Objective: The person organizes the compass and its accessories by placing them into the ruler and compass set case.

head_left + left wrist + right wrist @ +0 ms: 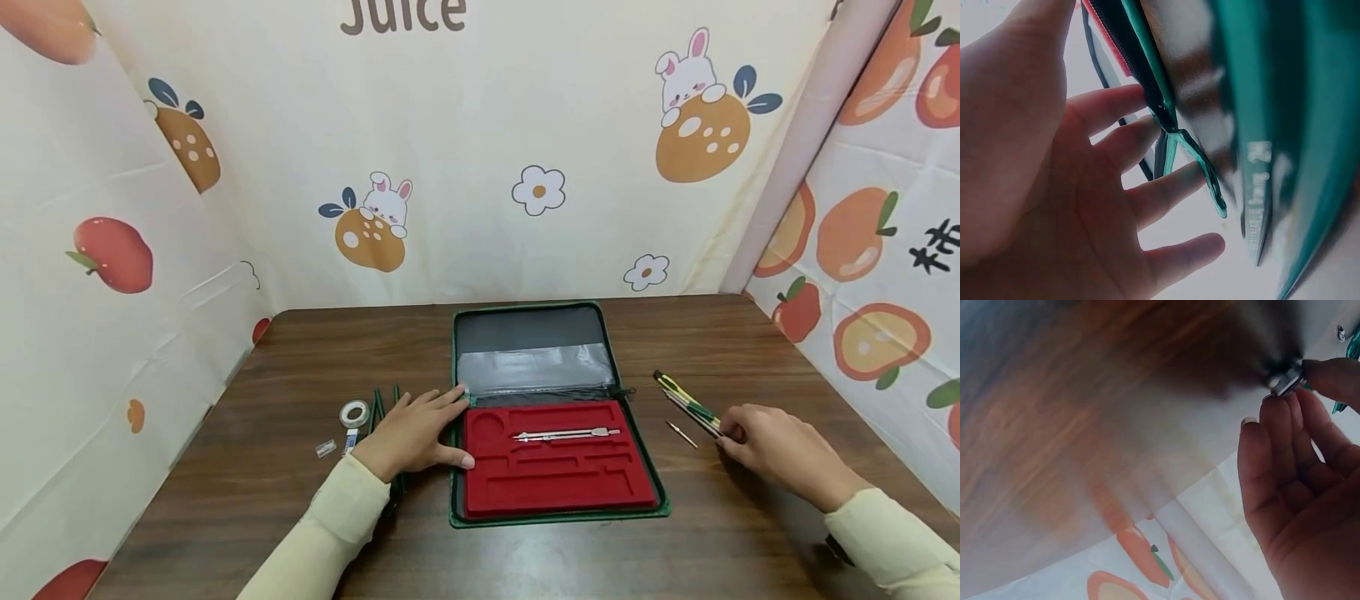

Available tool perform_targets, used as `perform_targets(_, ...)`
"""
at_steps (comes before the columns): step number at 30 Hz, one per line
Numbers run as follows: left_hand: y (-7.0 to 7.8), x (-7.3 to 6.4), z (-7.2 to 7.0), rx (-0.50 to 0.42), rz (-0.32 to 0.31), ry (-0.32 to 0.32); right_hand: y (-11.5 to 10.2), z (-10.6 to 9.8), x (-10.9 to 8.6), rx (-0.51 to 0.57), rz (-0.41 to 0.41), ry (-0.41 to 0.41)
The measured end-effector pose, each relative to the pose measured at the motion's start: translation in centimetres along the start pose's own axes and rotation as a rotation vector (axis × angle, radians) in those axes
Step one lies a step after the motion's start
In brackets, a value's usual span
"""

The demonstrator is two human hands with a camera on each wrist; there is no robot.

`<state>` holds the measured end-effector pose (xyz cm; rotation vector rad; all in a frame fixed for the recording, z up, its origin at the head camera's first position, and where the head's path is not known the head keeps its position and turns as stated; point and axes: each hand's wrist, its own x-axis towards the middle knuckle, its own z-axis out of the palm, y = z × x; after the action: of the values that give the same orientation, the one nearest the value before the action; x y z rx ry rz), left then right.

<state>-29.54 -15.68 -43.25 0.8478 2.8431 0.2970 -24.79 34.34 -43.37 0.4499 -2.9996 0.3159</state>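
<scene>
An open green zip case (665,500) lies on the table, with a red molded tray (555,492) in its lower half. A silver compass (566,434) sits in one of the tray's recesses. My left hand (420,429) rests on the case's left edge, fingers spread and fairly straight; in the left wrist view the fingers reach along the green edge (1200,156). To the right of the case, my right hand (783,450) pinches a slim silver metal tool (692,414) at its near end. Its silver end (1286,381) shows between thumb and fingertips in the right wrist view.
Beside the silver tool lies a yellow-and-green pen-like item (678,390), and a small metal piece (681,434) is nearer the case. Left of the case are green pencils (378,404), a white tape roll (355,413), an eraser (351,440) and a small clear piece (326,449).
</scene>
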Motion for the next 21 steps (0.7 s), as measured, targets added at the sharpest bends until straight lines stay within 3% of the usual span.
perform_targets(10, -0.13, -0.08, 0.14, -0.011, -0.002, 0.004, 0.22, 0.13, 0.18, 0.067, 0.058, -0.054)
perform_targets(21, -0.05, 0.05, 0.17, 0.017, -0.011, 0.001, 0.18, -0.31, 0.13, 0.060, 0.081, -0.104)
